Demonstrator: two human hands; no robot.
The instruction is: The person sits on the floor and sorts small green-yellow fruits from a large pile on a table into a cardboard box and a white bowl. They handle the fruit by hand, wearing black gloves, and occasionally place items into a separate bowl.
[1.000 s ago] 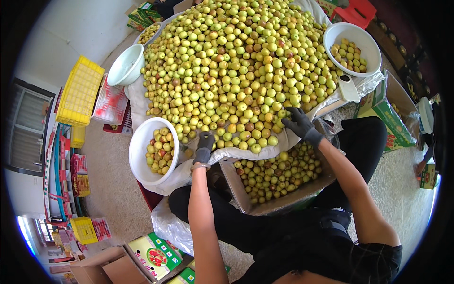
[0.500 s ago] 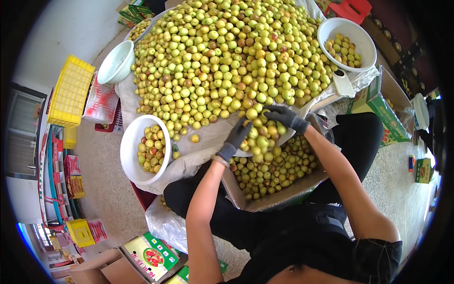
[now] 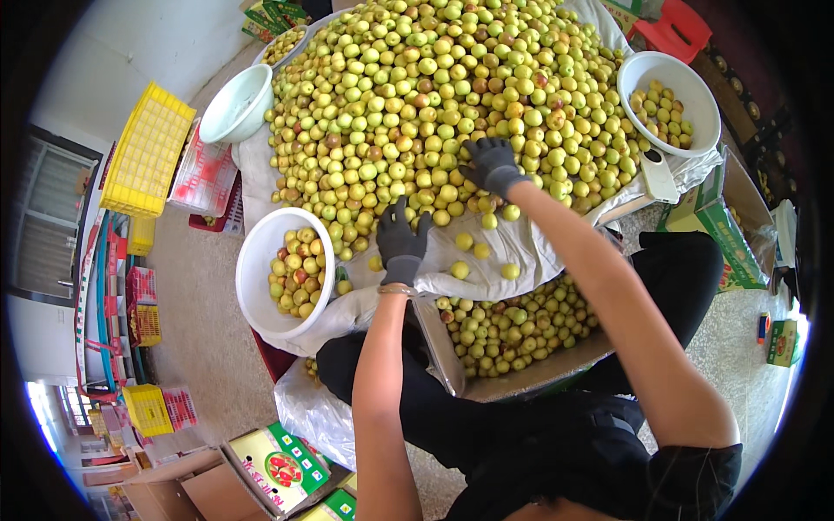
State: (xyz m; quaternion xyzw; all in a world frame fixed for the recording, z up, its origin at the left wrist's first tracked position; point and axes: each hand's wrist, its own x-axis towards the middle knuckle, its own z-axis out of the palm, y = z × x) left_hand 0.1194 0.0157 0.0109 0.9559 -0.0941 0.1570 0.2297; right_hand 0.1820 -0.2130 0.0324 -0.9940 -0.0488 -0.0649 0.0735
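A large heap of round yellow-green jujubes (image 3: 382,113), some with brown patches, covers the cloth-draped table. My left hand (image 3: 402,234), in a dark grey glove, lies at the heap's near edge with its fingers spread and holds nothing. Farther right and deeper in, my gloved right hand (image 3: 493,165) rests palm down on the fruit, fingers apart. Between the hands and the table's near edge, a few loose jujubes (image 3: 460,269) lie on the pale cloth (image 3: 434,285). An open cardboard box (image 3: 504,387) between my legs holds many more jujubes.
Beside my left hand stands a white basin (image 3: 252,278) partly filled with fruit; another white basin (image 3: 708,113) sits at the far right. A pale bowl (image 3: 234,108), yellow crates (image 3: 148,152), a white scale-like device (image 3: 658,176) and green cartons (image 3: 725,230) surround the table.
Both hands have parted and moved up onto the heap. The cluster of jujubes they held together over the box is out of them. A few loose ones now lie on the cloth.
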